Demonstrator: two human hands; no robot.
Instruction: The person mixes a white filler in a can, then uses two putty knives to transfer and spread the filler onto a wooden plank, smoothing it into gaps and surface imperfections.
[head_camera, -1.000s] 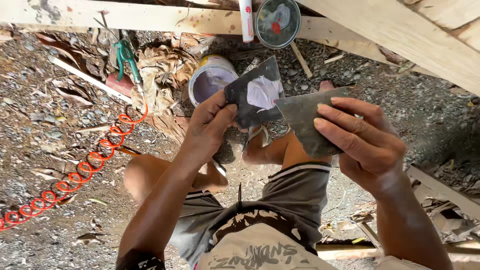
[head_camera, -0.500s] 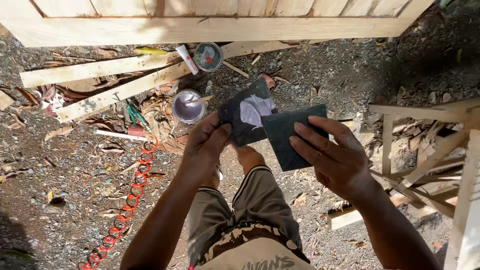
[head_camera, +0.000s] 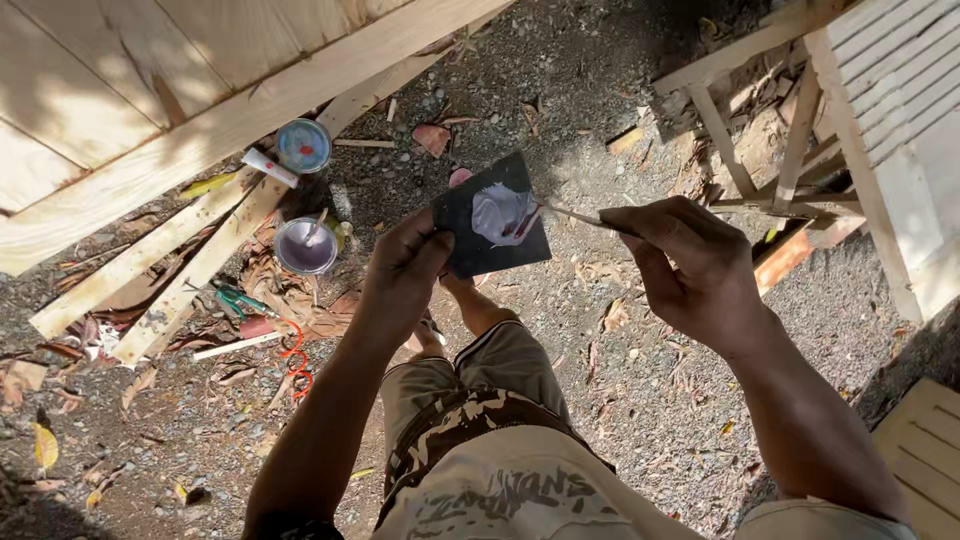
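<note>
Dark square board (head_camera: 490, 225) clamped in left hand (head_camera: 400, 275) fingers; right hand (head_camera: 690, 265) fingers pinched on thin stick (head_camera: 580, 214).

Open gravel ground (head_camera: 640, 400) lies below and to the right of the right hand (head_camera: 690, 265), with only leaves and chips scattered there, so passage is free on that side. To the left, the left hand (head_camera: 405, 275) has two open cans (head_camera: 305, 245) and wooden planks (head_camera: 200, 250) crowding the ground, while a wooden frame (head_camera: 760, 150) blocks the upper right
</note>
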